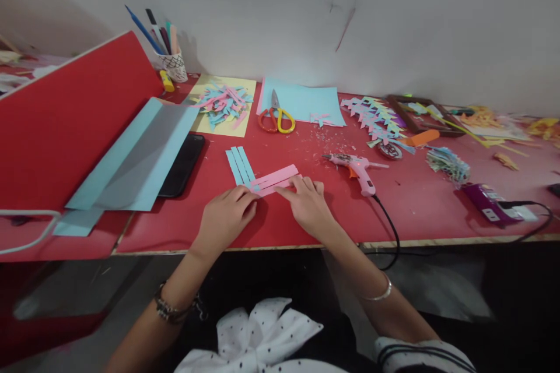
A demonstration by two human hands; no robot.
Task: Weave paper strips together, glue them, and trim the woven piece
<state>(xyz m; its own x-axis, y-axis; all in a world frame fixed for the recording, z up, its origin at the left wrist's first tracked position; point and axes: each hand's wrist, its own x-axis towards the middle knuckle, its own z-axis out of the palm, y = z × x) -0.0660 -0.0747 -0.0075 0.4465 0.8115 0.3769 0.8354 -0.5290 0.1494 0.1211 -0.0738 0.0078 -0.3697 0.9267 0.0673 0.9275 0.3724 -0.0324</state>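
Note:
Pink paper strips [276,177] lie side by side on the red table between my hands. Their left ends meet several light blue paper strips [240,164] at about a right angle, and the two colours cross there. My left hand [228,214] is closed over that crossing, its fingertips pressed on the paper. With curled fingers, my right hand [310,205] grips the right end of the nearest pink strip. The fingers partly hide the strip ends. To the right of my right hand, a pink glue gun [359,171] lies on its side.
Scissors [276,116] rest on blue sheets [306,98] at the back. Cut scraps [225,104] lie on yellow paper. At left are a phone [184,166], a folded blue sheet [131,157] and a pen cup [175,65]. A purple power box [487,205] sits right, with a cord over the edge.

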